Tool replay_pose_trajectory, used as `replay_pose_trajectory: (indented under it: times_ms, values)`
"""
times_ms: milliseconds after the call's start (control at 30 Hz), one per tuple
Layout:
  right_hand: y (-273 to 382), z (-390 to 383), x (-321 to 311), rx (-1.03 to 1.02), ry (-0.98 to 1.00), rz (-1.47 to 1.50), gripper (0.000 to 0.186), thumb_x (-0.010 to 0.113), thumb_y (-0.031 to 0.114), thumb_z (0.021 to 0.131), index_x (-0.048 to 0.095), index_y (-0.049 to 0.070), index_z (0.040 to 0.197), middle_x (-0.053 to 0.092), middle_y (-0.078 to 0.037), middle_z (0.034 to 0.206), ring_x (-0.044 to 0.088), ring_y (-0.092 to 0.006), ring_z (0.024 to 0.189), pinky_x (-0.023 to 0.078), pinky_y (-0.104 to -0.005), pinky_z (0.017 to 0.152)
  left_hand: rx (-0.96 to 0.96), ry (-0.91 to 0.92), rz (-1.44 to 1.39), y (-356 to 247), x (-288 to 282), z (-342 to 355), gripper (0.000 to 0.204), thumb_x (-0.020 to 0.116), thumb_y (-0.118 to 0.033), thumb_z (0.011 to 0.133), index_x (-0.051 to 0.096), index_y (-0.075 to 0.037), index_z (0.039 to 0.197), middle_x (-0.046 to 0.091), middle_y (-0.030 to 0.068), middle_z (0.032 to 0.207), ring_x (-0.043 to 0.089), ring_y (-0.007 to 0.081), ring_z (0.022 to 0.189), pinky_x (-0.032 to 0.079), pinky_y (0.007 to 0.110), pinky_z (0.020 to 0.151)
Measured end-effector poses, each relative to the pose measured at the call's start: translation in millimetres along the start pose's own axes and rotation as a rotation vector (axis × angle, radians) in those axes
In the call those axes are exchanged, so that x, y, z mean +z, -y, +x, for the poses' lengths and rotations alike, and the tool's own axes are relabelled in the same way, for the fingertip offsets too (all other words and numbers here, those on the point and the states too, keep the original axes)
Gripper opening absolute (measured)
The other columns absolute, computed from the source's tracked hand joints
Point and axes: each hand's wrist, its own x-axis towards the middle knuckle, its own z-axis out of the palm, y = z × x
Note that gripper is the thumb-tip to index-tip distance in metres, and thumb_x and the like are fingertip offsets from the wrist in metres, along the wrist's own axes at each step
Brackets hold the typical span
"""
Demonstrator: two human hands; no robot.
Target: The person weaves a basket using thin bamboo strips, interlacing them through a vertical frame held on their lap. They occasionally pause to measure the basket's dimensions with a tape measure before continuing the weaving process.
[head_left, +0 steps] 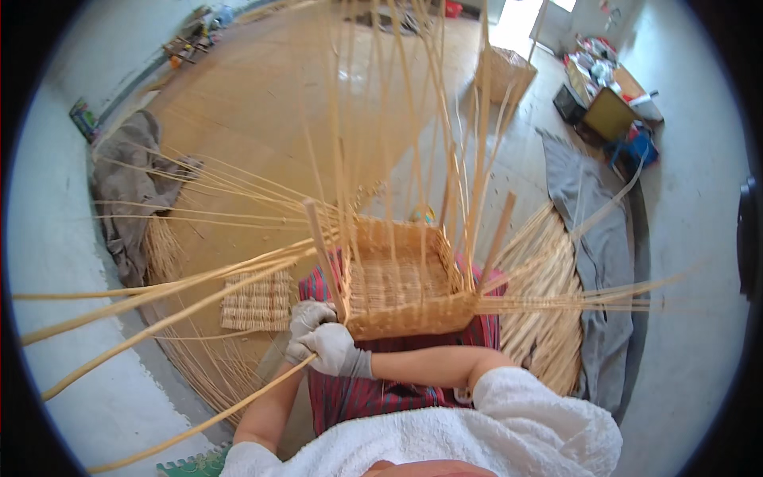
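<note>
A woven wicker basket (pixel 401 318) rests on striped red cloth (pixel 489 350) in front of me, with long pale canes (pixel 159 302) fanning out from it and wooden stakes (pixel 314 219) standing at its corners. At its near left corner, my gloved left hand (pixel 310 318) is closed, partly behind my right one; what it holds is unclear. My gloved right hand (pixel 332 350) reaches across from the right and pinches a thick cane (pixel 218 417) that runs down to the lower left, close against the basket's corner.
A flat woven panel (pixel 254 302) lies left of the basket. Bundles of split cane (pixel 532 310) and grey cloths (pixel 592 238) are at the right, another grey cloth (pixel 127 199) at the left. Farther back are a large tan basket (pixel 505 75) and clutter (pixel 604 111) along the right wall.
</note>
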Motion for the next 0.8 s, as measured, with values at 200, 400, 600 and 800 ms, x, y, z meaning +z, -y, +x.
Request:
replay_pose_trajectory:
  times_ms: [200,400,600,800]
  values:
    - [-5.0,30.1,17.4,0.147,0.016,-0.355,0.04,0.057,0.047,0.097,0.072,0.011,0.107,0.071,-0.023,0.092,0.071,-0.0362,0.086,0.054,-0.0462,0.075,-0.575,-0.469,-1.679,-7.3,41.3,-17.2,0.049,0.059,-0.042,0.096,0.059,-0.001,0.123,0.069,0.0172,0.109,0.068,0.0306,0.095,0.056,0.043,0.088]
    - [62.1,73.8,-17.7,0.247,0.318,-0.102,0.051,0.061,0.054,0.094,0.068,0.011,0.12,0.072,-0.024,0.102,0.072,-0.0364,0.096,0.054,-0.0472,0.085,-0.558,-0.501,-1.433,22.1,50.8,-33.3,0.057,0.069,-0.025,0.096,0.045,0.003,0.139,0.059,0.0252,0.13,0.067,0.0345,0.107,0.056,0.042,0.097]
    - [70.8,100.3,2.0,-0.145,0.581,0.371,0.053,0.061,0.052,0.095,0.062,0.012,0.13,0.068,-0.015,0.09,0.068,-0.0379,0.087,0.053,-0.048,0.078,-0.547,-0.532,-0.754,-27.3,28.0,-20.4,0.026,0.067,-0.011,0.097,0.054,-0.004,0.119,0.062,0.0128,0.107,0.066,0.0221,0.1,0.056,0.034,0.091]
    - [94.7,116.4,8.2,-0.841,0.026,0.45,0.04,0.068,0.015,0.086,0.066,0.018,0.125,0.071,-0.014,0.104,0.069,-0.0347,0.096,0.056,-0.0433,0.081,-0.893,-0.228,-0.552,-9.0,2.4,8.9,0.015,0.071,-0.01,0.088,0.065,-0.007,0.101,0.069,0.0049,0.081,0.065,0.0174,0.074,0.053,0.034,0.069]
